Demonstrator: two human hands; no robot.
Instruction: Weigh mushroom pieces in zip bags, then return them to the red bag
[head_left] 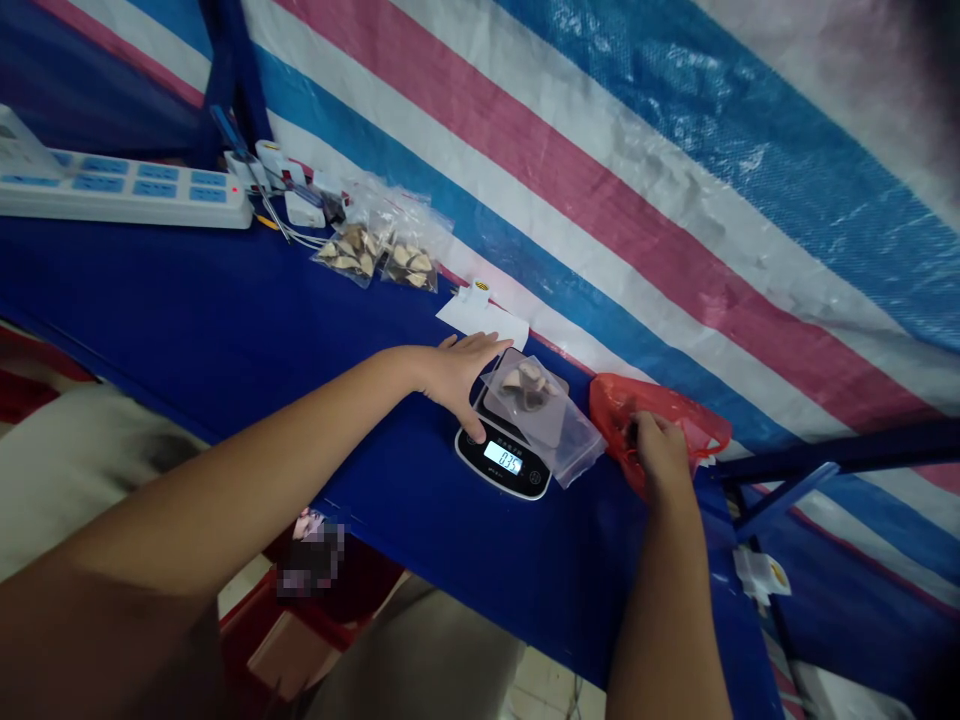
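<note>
A small digital scale [491, 477] stands on the blue table, its lit display showing digits. Across its platform lies a clear zip bag [574, 440] with a few pale and dark dried slices [527, 385] inside. My left hand [461, 380] rests at the scale's left side, fingers spread and thumb by the display, holding nothing. To the right, my right hand [656, 450] reaches into the mouth of a red plastic bag [697, 405]. Its fingers are bent together around something dark, too hidden to name.
Two filled clear bags of similar slices [409, 262] lie at the back, near cables and a screwdriver. A white power strip [127, 190] is at the far left. White paper [484, 320] lies behind the scale. A striped tarp [570, 190] walls the table's back edge.
</note>
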